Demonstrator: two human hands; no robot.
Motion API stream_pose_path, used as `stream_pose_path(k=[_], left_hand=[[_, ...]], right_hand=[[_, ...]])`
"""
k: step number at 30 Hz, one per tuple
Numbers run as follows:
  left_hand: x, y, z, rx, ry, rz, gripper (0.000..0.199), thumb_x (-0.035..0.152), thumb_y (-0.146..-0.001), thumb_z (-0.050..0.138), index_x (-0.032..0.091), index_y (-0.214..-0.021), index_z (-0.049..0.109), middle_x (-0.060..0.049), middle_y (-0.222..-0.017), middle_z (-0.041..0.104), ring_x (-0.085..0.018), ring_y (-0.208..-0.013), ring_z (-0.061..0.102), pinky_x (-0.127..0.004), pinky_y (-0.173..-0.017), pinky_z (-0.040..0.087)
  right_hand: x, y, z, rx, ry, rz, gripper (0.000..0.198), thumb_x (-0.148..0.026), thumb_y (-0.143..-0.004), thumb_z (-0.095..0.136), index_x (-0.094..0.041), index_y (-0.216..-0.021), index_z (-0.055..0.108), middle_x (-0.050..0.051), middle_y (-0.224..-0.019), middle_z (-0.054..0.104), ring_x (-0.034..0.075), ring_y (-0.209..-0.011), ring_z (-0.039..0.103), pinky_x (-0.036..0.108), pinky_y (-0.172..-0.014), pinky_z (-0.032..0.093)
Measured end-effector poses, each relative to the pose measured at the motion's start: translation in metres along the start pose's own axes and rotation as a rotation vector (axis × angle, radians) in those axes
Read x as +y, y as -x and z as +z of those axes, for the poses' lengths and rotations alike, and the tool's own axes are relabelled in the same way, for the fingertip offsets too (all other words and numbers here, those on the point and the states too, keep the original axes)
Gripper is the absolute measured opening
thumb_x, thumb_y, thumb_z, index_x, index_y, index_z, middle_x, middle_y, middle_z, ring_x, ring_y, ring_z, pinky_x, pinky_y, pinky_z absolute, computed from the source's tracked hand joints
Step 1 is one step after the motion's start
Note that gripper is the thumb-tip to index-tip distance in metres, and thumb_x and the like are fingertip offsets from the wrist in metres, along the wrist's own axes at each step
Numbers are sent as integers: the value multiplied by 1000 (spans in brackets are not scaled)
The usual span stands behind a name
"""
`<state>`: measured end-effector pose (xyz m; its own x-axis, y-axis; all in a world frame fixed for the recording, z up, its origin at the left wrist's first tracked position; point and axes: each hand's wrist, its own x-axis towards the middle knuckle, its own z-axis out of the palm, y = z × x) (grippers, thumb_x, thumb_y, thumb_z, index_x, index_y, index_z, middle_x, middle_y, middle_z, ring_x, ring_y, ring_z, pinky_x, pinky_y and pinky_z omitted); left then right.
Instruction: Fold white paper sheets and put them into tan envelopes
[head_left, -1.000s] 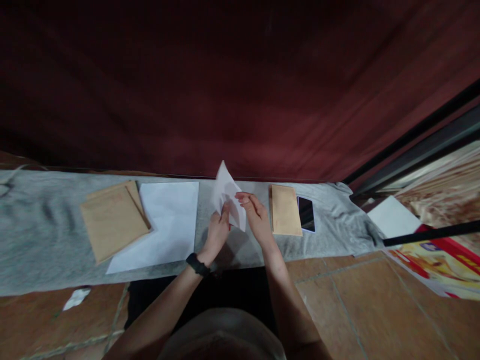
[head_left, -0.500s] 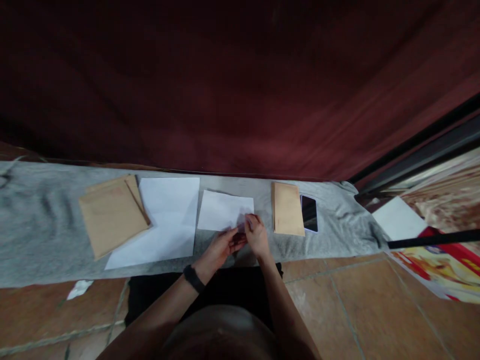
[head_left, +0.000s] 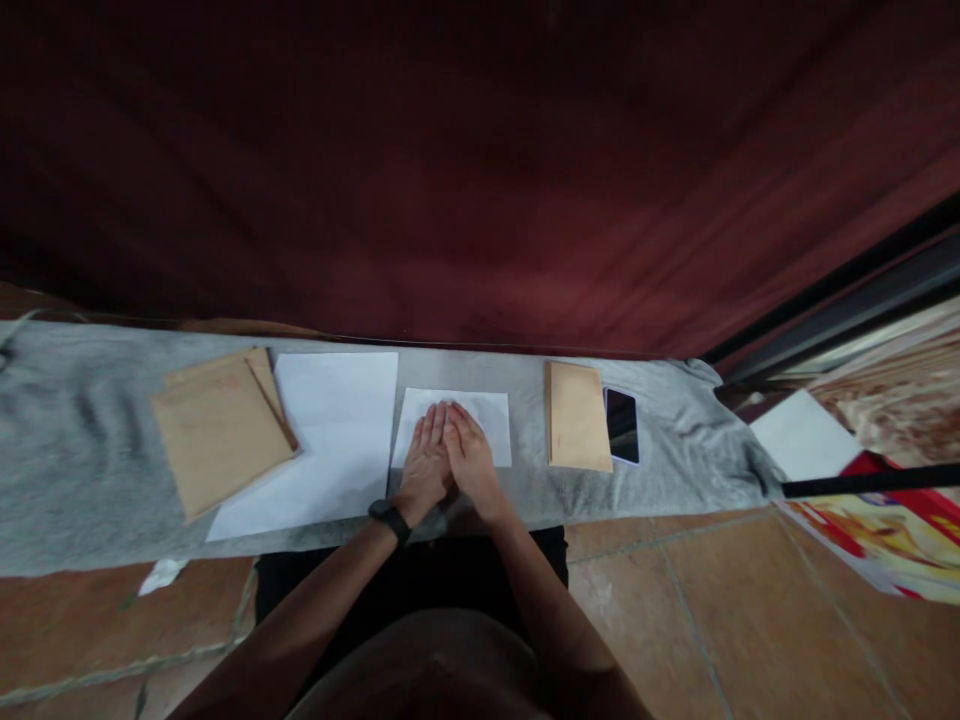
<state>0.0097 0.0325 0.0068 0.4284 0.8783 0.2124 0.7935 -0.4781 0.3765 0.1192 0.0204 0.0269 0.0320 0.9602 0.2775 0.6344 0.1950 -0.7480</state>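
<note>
A folded-looking sheet of white paper (head_left: 495, 425) lies flat on the grey cloth in front of me. My left hand (head_left: 427, 460), with a black band on its wrist, rests flat on the paper, fingers stretched forward. Close against it, my right hand (head_left: 470, 452) also lies flat, its fingertips meeting or slightly overlapping the left fingers. Neither hand grips anything. The paper's middle is hidden under both hands. Left of it, a larger white sheet (head_left: 345, 430) lies partly beneath several brown envelopes (head_left: 221, 430).
More brown envelopes (head_left: 577, 415) lie to the right, beside a dark-screened phone (head_left: 622, 425). The grey cloth (head_left: 517, 500) covers a narrow surface against a dark red backdrop (head_left: 480, 200). At far right are a white sheet (head_left: 804, 435) and a colourful box (head_left: 885, 530). A crumpled tissue (head_left: 162, 575) lies on the tiled floor.
Both hands have moved from the paper's lower right edge to its middle. Their fingers, bent at the edge before, are now laid flat, and the paper lies flatter.
</note>
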Motion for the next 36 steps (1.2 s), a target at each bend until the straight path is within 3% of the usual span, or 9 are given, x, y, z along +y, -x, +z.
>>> stream_pose_path(k=[5,9,13,22,27,30,33,36], left_hand=[[-8,3,21,18,-31,35,67,17,-94,38,11,-159,27,-19,-163,35,-30,-155,22,-57,-124,20],[-9,3,18,14,-21,13,63,18,-96,33,10,-158,29,-19,-164,33,-29,-156,20,-54,-124,22],[-12,-1,10,-20,-69,-19,58,21,-100,27,7,-156,35,-17,-163,34,-27,-156,22,-51,-126,21],[-32,-16,7,72,-63,-188,62,33,-102,29,3,-156,34,-19,-164,32,-29,-155,24,-50,-125,23],[-28,-20,8,128,-55,-259,63,34,-101,31,1,-154,35,-23,-162,34,-32,-154,25,-57,-124,22],[-16,-22,8,121,-61,-160,62,34,-102,31,3,-156,33,-20,-163,33,-30,-155,21,-55,-126,20],[-4,-27,9,25,-53,-32,60,33,-102,31,7,-156,35,-15,-164,34,-27,-156,21,-49,-127,20],[-4,-31,10,-28,-63,-12,59,34,-102,31,7,-155,37,-15,-162,37,-27,-155,25,-49,-127,19]], right_hand=[[5,0,15,-38,120,-21,50,-27,-108,27,-11,-150,48,10,-153,51,17,-148,39,38,-125,31],[14,2,10,-74,228,9,50,-29,-109,26,-11,-151,47,11,-156,47,18,-148,38,39,-125,29],[26,5,-1,-105,428,15,48,-31,-109,35,-15,-152,46,12,-161,40,23,-152,32,48,-126,22],[54,16,-19,-1,554,22,57,-39,-108,38,-9,-157,36,18,-160,39,29,-150,35,51,-122,27],[60,24,-27,48,569,38,56,-35,-108,33,-8,-157,36,19,-160,38,30,-149,37,52,-121,28],[61,27,-29,53,579,47,55,-34,-108,32,-8,-156,36,18,-160,40,30,-149,37,53,-121,27],[60,27,-30,48,581,51,55,-35,-108,32,-8,-156,37,18,-160,40,30,-149,36,54,-121,27],[60,26,-30,45,574,55,55,-35,-108,33,-9,-156,37,18,-159,40,30,-149,36,55,-121,28]])
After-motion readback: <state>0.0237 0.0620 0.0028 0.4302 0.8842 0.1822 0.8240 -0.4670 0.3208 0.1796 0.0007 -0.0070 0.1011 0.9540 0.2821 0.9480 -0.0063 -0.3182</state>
